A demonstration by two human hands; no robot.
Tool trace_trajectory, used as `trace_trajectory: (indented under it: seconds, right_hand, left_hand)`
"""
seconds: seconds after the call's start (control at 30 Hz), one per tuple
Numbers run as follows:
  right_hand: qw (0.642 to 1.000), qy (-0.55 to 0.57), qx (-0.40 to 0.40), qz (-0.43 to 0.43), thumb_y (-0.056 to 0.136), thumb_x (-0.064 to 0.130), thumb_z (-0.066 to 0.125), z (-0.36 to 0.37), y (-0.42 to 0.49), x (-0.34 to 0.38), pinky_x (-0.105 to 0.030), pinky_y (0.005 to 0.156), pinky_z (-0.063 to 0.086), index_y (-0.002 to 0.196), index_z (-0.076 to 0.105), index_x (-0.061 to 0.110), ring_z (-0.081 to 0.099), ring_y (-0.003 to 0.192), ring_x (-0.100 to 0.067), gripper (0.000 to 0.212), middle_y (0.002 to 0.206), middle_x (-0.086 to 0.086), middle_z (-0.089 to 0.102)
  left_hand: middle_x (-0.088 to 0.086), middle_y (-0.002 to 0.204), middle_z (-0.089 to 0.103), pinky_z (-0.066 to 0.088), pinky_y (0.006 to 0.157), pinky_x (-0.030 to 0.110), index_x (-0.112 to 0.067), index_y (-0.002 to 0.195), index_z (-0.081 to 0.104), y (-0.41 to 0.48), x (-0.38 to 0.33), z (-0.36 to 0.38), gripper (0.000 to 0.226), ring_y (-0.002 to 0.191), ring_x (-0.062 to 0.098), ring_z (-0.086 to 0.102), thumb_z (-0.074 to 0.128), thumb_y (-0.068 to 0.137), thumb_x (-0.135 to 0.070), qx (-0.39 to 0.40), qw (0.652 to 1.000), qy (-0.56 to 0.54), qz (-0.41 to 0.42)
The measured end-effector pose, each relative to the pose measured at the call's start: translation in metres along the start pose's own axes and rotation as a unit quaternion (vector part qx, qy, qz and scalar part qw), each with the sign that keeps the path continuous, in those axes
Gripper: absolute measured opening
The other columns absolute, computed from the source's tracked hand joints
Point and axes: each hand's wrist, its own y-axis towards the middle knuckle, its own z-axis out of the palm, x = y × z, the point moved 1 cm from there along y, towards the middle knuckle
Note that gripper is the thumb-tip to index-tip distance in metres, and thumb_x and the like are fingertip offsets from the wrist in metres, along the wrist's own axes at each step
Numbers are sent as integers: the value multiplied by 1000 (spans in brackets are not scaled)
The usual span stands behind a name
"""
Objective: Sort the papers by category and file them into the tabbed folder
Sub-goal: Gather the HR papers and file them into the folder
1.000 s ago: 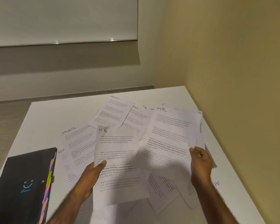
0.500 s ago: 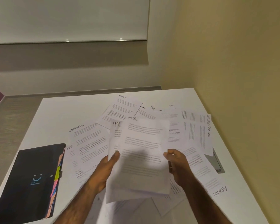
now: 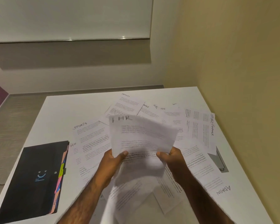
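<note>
Both hands hold a small stack of HR papers (image 3: 141,139) above a white desk (image 3: 68,110). The left hand (image 3: 111,164) pinches the stack's lower left edge and the right hand (image 3: 172,156) its lower right edge, thumbs on top. More labelled papers (image 3: 199,126) lie scattered beneath and beyond the hands. A closed black tabbed folder (image 3: 34,178) lies flat to the left of the left hand.

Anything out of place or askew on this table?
Yes: loose papers lie fanned across the table at mixed angles, overlapping; the ADMIN sheet near the right edge faces the other way. The black folder lies closed.
</note>
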Motion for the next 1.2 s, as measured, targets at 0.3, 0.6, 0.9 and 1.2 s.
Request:
trace_trajectory:
  seconds: [0.3,0.6,0.9,1.2]
  right_hand:
    - [997,-67,-36,-16,83,-11,64,17,-1,-15,-11,65,52,90,72,22,71,79,-4,35,84,10,75]
    - [985,-153,-83,0,92,9,71,35,18,-40,-35,72,48,89,71,9,69,78,-33,3,83,-12,75]
    - [978,-171,-118,21,95,11,65,33,9,-39,-35,72,44,92,65,-5,61,76,-28,15,91,-28,69]
    - [965,-197,-165,53,94,12,66,21,-7,-42,-39,75,50,91,71,12,69,85,-32,6,89,-10,74]
  left_hand:
    - [-23,99,74,55,88,26,-51,96,72,-5,21,-8,33,95,-4,69,72,93,-18,-37,992,111,47]
    - [2,113,72,48,82,9,-8,125,68,9,51,-13,30,103,13,64,58,101,-23,-138,982,123,29]
    - [16,135,55,50,94,46,-9,140,49,22,132,-131,69,124,34,55,69,88,-49,-329,878,265,-224]
    - [8,143,41,53,94,48,-9,160,8,67,146,-135,114,126,22,47,75,81,-56,-308,792,422,-316]
